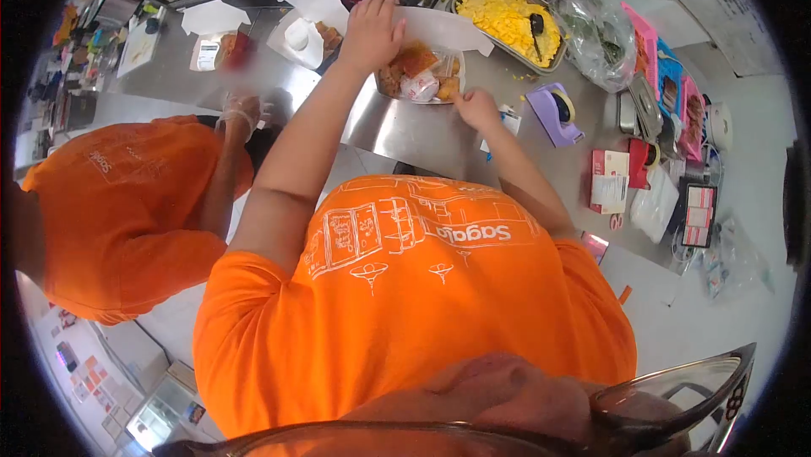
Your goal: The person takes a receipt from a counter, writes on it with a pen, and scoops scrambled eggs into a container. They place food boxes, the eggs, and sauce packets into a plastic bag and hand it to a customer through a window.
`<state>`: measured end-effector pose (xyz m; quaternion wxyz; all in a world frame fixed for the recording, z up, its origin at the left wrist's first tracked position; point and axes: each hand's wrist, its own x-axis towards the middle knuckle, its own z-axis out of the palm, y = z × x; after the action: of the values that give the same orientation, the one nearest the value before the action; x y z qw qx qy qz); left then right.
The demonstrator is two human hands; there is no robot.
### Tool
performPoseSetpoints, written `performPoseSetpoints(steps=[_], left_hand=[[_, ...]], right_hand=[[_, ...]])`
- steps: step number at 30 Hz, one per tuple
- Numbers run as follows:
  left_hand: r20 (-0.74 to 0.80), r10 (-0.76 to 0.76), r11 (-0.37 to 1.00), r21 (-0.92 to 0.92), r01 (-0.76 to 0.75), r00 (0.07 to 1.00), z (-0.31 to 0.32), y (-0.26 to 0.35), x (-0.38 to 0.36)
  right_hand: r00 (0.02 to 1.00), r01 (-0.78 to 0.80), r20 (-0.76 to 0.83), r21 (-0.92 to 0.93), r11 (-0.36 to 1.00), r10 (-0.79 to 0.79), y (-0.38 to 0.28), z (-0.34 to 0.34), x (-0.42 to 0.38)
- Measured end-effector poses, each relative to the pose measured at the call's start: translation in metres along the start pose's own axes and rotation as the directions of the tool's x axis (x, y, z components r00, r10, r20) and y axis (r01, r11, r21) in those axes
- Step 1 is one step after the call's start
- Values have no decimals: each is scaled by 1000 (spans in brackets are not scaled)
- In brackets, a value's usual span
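Note:
An open white takeaway box (pixel 432 28) stands on the steel counter with its lid raised at the back. Brown fried food (pixel 417 57) and a small wrapped white item (pixel 420 86) lie inside. My left hand (pixel 372 32) rests at the box's back left corner, by the lid, its fingers spread and holding nothing. At the box's front right corner is my right hand (pixel 478 109), with its fingers closed on the box edge.
A co-worker in orange (pixel 127 187) stands at the left. Two more open boxes (pixel 215 16) (pixel 312 1) are at the back left. Further right are a tray of yellow food (pixel 507 13), a bag of greens (pixel 598 39), a purple tape dispenser (pixel 553 115) and baskets.

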<state>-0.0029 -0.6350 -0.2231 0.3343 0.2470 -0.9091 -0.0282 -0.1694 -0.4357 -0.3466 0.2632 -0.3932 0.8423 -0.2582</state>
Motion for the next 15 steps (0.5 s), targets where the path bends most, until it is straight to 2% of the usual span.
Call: performPoseSetpoints(steps=[1,2,4,6,7,8,9,11,12,13,14,15], left_hand=[[110,9,999,45,-14,994,8,-11,-3],[216,14,995,91,-34,976,5,-14,-1],[302,131,989,-110,-102,944,-2,-18,-5],[368,245,938,-324,-124,897,-26,0,-12],[409,252,920,-383,-86,877,-31,7,-23],[445,261,898,-438,-46,857,-33,12,-34],[477,272,872,-489,-5,836,-33,16,-45],[555,325,866,-500,-5,766,-32,24,-73],[587,257,857,-506,100,768,-14,26,-99],[548,283,840,-538,72,787,-3,27,-116],[521,148,860,-488,151,840,1,34,-125],[482,10,867,-441,232,876,5,39,-131]], right_hand=[[996,-32,76,-81,996,38,10,7,-3],[997,-10,70,-106,994,18,12,8,-8],[998,31,68,-152,988,-20,20,10,-23],[997,-30,72,29,999,28,23,-9,-41],[995,-65,80,120,991,56,29,-19,-51],[963,-1,-267,121,993,34,57,-8,-51],[910,66,-415,102,993,-18,43,-22,-60],[732,190,-670,26,981,-124,12,-54,-76],[742,195,-635,-100,976,-213,0,-57,-75],[751,201,-590,-222,954,-296,-13,-55,-69],[759,209,-535,-340,917,-372,-20,-53,-60],[900,133,-373,-256,958,-225,-16,-43,-39]])
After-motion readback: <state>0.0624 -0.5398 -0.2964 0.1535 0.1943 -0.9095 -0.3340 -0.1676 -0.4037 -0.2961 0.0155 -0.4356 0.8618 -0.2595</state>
